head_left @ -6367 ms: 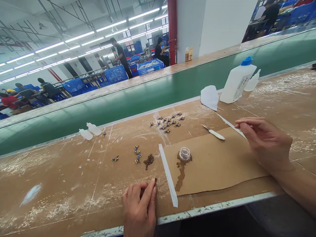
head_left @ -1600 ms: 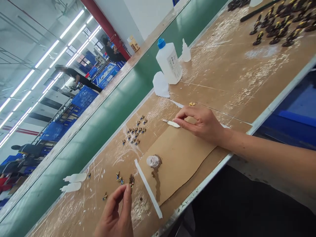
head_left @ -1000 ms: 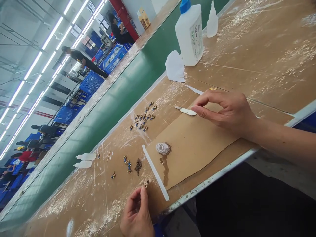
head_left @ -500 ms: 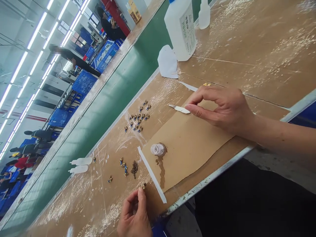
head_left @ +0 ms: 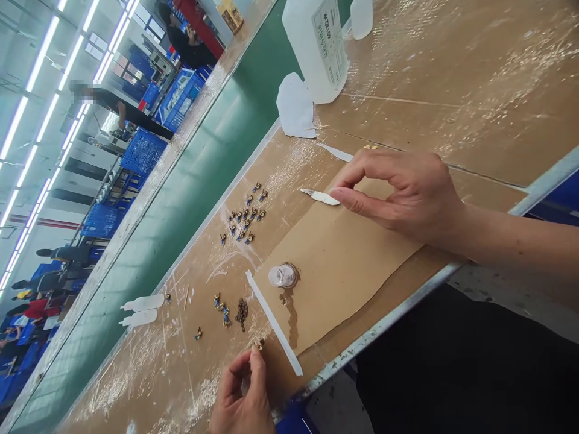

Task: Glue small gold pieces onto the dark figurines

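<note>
Between the thumb and forefinger of my left hand (head_left: 244,392) is a tiny gold-toned figurine (head_left: 259,345), mostly hidden by the fingertips. My right hand (head_left: 402,187) pinches the back end of a small white-handled knife (head_left: 324,198), its thin blade pointing left over the edge of a brown cardboard sheet (head_left: 353,259). A small clear glass jar (head_left: 283,275) sits on the cardboard, with a wet streak beside it. Left of the cardboard lie a pile of small dark brown pieces (head_left: 242,313) and several blue-and-gold figurines (head_left: 225,314). More figurines (head_left: 245,220) stand grouped further back.
A large white plastic bottle (head_left: 321,54) and a smaller one (head_left: 362,18) stand at the back, near a piece of white paper (head_left: 295,107). Two white squeeze bottles (head_left: 143,302) lie left. White tape (head_left: 274,323) edges the cardboard. Co-workers are far off beyond the green partition (head_left: 194,157).
The view has shifted slightly, so most things appear a little further left. Both hands keep the same hold, with little movement of their own.
</note>
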Motion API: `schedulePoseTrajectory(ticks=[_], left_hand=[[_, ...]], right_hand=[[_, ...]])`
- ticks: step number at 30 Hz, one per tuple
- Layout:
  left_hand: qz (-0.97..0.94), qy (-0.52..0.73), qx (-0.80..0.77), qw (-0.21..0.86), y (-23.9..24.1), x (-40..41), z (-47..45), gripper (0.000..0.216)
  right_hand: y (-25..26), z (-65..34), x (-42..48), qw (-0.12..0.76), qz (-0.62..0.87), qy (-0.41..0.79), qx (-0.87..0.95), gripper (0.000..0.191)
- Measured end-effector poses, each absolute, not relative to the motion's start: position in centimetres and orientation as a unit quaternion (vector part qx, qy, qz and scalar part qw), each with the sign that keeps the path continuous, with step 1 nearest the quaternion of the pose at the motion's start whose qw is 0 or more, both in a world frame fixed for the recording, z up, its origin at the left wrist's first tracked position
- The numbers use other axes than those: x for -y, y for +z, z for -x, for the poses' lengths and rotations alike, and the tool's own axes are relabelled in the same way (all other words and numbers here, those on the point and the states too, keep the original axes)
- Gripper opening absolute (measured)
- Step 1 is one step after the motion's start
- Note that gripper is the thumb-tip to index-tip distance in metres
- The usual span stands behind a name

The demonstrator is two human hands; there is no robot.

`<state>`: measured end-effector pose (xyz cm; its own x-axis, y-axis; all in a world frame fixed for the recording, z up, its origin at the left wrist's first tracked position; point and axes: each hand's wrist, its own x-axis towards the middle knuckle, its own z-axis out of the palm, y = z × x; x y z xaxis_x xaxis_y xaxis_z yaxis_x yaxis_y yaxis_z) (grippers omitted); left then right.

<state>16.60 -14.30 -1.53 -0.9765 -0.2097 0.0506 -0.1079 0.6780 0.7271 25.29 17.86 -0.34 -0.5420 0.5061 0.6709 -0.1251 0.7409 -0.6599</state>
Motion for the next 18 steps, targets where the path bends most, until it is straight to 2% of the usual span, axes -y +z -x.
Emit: schedulePoseTrajectory(ticks=[18], left_hand=[[-0.097, -0.340, 0.930, 0.100, -1.25, 13.26, -17.00, 0.029]], right_hand=[[-0.19, -25.36, -18.00, 0.473, 0.104, 0.334, 0.809, 0.013]])
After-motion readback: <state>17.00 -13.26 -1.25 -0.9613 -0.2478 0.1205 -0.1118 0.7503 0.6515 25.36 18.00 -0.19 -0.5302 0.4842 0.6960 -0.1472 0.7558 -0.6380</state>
